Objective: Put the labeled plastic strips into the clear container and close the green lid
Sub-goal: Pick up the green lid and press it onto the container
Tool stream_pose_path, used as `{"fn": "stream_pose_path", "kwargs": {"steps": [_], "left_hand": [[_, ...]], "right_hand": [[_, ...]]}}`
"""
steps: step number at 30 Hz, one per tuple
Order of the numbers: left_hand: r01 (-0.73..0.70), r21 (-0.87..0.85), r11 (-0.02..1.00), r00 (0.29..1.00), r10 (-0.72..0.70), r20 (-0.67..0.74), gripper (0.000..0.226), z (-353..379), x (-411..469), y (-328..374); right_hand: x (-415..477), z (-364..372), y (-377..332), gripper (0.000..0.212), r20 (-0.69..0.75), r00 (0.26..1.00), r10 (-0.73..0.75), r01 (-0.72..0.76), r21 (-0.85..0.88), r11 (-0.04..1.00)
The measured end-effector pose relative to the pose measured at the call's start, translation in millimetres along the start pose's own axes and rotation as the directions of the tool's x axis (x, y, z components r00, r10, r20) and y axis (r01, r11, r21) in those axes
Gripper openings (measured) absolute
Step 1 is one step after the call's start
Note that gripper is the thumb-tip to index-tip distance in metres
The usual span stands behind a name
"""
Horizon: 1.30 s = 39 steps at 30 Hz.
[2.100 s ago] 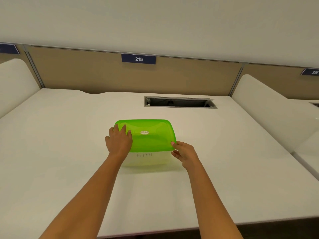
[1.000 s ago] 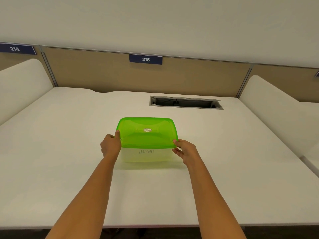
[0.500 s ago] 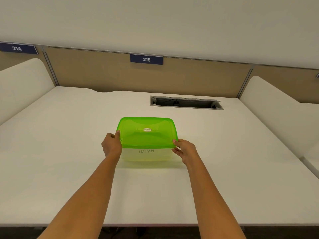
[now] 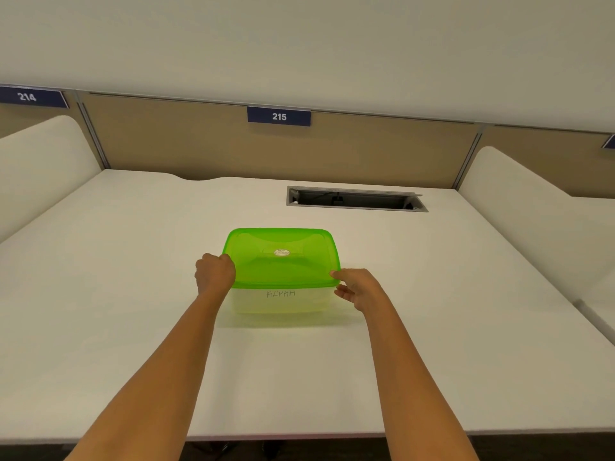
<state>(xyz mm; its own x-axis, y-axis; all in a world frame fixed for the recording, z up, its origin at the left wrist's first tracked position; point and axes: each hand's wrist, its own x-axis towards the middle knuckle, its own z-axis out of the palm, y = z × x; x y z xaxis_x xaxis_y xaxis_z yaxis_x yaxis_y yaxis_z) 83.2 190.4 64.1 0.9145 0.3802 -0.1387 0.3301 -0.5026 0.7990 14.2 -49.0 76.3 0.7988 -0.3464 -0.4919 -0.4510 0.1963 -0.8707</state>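
The green lid (image 4: 283,261) I hold is see-through plastic, smooth and a bit shiny, with a small sticker (image 4: 282,252) on top. The clear container (image 4: 283,304) under it is cloudy plastic. The table (image 4: 133,294) is white, smooth and matt. The back wall panel (image 4: 199,144) looks like tan cloth. The slot (image 4: 356,208) in the table has a grey metal rim.

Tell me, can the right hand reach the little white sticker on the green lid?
Probably yes. The right hand pinches the green lid at its near right corner, and the white sticker sits on top with nothing between them.
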Motion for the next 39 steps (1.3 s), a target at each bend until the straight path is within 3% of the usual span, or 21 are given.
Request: {"fn": "stream_pose_path", "kwargs": {"steps": [6,13,19,27,39], "left_hand": [[-0.023,0.052,0.998,1.0,0.022,0.02,0.042,-0.3,11.9,15.4],[-0.073,0.114,0.991,0.995,0.065,0.069,0.042,8.9,33.1,26.4],[-0.045,0.054,0.998,0.995,0.04,0.087,0.052,18.8,57.1,33.2],[0.19,-0.234,0.953,0.975,-0.156,0.157,0.055,23.5,82.5,31.5],[0.292,-0.331,0.897,0.938,-0.2,0.285,0.05,21.7,93.8,28.5]], "right_hand": [[17.1,11.0,-11.9,0.02,-0.04,0.999,-0.023,0.013,-0.239,0.971],[43.5,26.6,-28.5,0.044,-0.141,0.979,-0.144,0.072,-0.427,0.902],[68.5,34.3,-48.8,0.054,-0.168,0.978,-0.121,0.039,-0.424,0.905],[97.4,41.0,-52.3,0.068,-0.232,0.972,-0.031,-0.048,-0.324,0.945],[117.9,42.7,-42.7,0.054,-0.275,0.958,-0.074,-0.011,-0.294,0.956]]}}
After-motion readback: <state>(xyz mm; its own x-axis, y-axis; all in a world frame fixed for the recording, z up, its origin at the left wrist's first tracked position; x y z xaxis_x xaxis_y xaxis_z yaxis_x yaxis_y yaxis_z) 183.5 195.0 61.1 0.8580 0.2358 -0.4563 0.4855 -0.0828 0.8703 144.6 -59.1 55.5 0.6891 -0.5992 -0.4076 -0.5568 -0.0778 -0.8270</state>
